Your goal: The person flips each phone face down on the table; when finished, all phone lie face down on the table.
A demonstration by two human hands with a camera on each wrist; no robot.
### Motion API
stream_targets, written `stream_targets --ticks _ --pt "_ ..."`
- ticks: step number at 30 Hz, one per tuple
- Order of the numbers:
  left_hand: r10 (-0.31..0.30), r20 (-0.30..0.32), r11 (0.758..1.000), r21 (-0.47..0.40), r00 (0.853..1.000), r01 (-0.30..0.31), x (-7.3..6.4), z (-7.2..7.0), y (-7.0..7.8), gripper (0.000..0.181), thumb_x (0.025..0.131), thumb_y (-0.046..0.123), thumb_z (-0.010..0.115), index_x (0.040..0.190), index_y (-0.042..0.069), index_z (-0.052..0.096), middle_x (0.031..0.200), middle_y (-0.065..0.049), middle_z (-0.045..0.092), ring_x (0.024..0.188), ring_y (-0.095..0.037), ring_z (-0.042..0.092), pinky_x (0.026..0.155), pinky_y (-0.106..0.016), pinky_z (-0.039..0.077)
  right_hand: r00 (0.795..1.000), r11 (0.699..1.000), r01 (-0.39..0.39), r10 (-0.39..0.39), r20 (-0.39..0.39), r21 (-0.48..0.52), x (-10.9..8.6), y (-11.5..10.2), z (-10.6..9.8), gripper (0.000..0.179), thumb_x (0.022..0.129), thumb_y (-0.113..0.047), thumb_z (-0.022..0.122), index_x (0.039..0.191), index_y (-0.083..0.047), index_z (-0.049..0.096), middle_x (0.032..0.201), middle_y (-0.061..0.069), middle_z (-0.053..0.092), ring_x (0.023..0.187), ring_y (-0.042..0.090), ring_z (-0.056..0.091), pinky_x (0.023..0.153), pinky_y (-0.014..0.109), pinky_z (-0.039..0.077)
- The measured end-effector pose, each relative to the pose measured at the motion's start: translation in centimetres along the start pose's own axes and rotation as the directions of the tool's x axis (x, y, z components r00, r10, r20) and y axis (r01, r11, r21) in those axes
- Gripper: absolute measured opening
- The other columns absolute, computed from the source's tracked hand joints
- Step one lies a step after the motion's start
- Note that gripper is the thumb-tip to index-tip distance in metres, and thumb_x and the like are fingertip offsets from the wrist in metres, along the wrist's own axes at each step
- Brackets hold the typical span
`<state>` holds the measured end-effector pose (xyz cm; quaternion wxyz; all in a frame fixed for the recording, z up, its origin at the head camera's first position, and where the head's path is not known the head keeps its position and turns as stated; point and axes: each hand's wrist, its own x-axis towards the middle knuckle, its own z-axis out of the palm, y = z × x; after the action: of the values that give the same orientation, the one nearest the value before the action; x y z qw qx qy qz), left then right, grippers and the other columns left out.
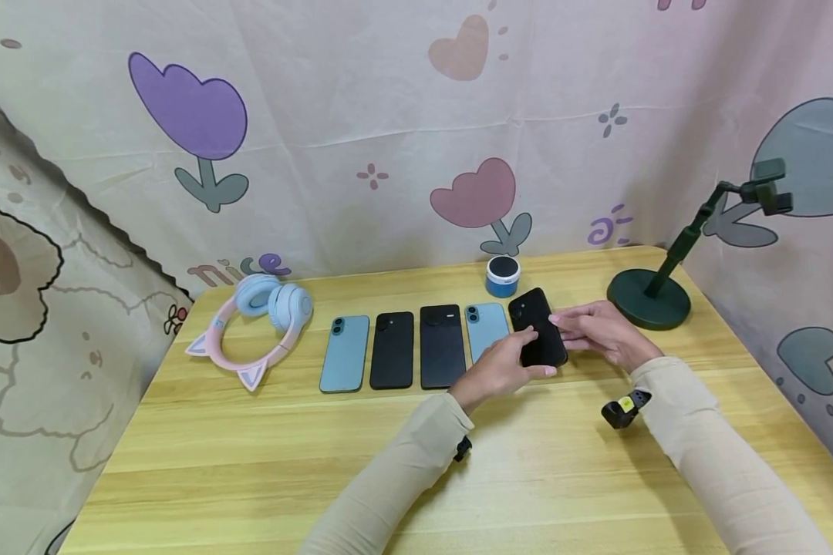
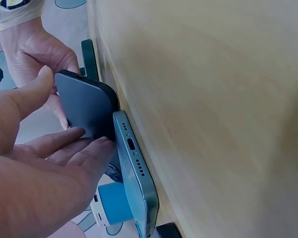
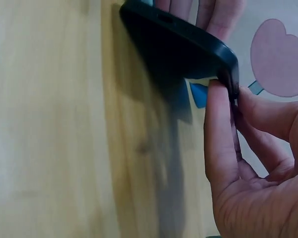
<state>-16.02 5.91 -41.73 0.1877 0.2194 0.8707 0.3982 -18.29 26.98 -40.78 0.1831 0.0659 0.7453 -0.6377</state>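
At the right end of a row of phones, a black phone [image 1: 547, 347] is tilted, camera side up, with its right side raised off the table. My right hand [image 1: 607, 333] pinches its right edge between thumb and fingers, seen closely in the right wrist view. From the other side, my left hand [image 1: 501, 370] lays nearly straight fingers on its back, the thumb apart near the lower end. Just left of it lies a light blue phone [image 1: 486, 327], partly behind the left hand. In the left wrist view, this blue phone [image 2: 139, 173] overlaps the black one.
Further left lie two dark phones [image 1: 392, 351] [image 1: 441, 347] and another light blue phone [image 1: 345, 354]. Cat-ear headphones [image 1: 222, 339] rest at the left. Behind the row stands a small blue speaker [image 1: 503, 277]. A dark green stand [image 1: 649, 299] rises at the back right, before a patterned curtain.
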Motion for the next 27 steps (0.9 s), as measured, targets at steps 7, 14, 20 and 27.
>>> stream_targets --ticks 7,14,20,27 --pt "0.015 0.008 0.998 0.056 1.0 -0.015 -0.1 -0.1 -0.1 0.073 0.093 0.038 0.073 0.153 0.008 0.045 0.16 -0.002 0.038 0.144 -0.016 0.039 0.114 -0.031 0.036 0.999 1.0 -0.018 0.017 -0.044 -0.018 0.2 0.6 -0.2 0.049 0.099 -0.012 0.067 0.136 0.018 0.053 0.097 0.004 0.074 0.079 0.012 0.072 0.079 0.033 0.059" --pt "0.015 0.015 0.997 0.069 1.0 -0.016 0.0 0.1 -0.3 0.073 0.093 0.04 0.073 0.153 0.009 0.045 0.16 -0.001 0.038 0.144 -0.016 0.038 0.114 -0.031 0.036 0.998 0.997 -0.017 0.013 -0.054 -0.078 0.3 1.2 -0.2 0.044 0.1 -0.011 0.064 0.133 0.017 0.056 0.097 0.008 0.074 0.078 0.013 0.072 0.076 0.031 0.06" --pt "0.017 -0.022 0.999 0.036 1.0 -0.017 -0.5 -0.3 -0.5 0.068 0.095 0.043 0.07 0.151 0.012 0.048 0.157 0.001 0.043 0.143 -0.015 0.04 0.112 -0.034 0.038 0.997 0.992 -0.024 0.015 -0.074 -0.122 0.2 1.3 -0.3 0.047 0.101 -0.014 0.065 0.134 0.017 0.054 0.103 0.014 0.073 0.082 0.014 0.073 0.077 0.031 0.059" --pt "0.084 -0.116 0.996 0.005 0.99 -0.084 -3.4 -3.4 -1.4 0.063 0.101 0.04 0.063 0.154 0.012 0.044 0.158 -0.001 0.041 0.147 -0.018 0.035 0.117 -0.043 0.032 0.995 0.979 -0.001 -0.019 -0.095 -0.204 -1.2 1.2 -0.4 0.051 0.098 -0.019 0.069 0.134 0.015 0.055 0.112 0.02 0.071 0.088 0.017 0.072 0.079 0.032 0.059"
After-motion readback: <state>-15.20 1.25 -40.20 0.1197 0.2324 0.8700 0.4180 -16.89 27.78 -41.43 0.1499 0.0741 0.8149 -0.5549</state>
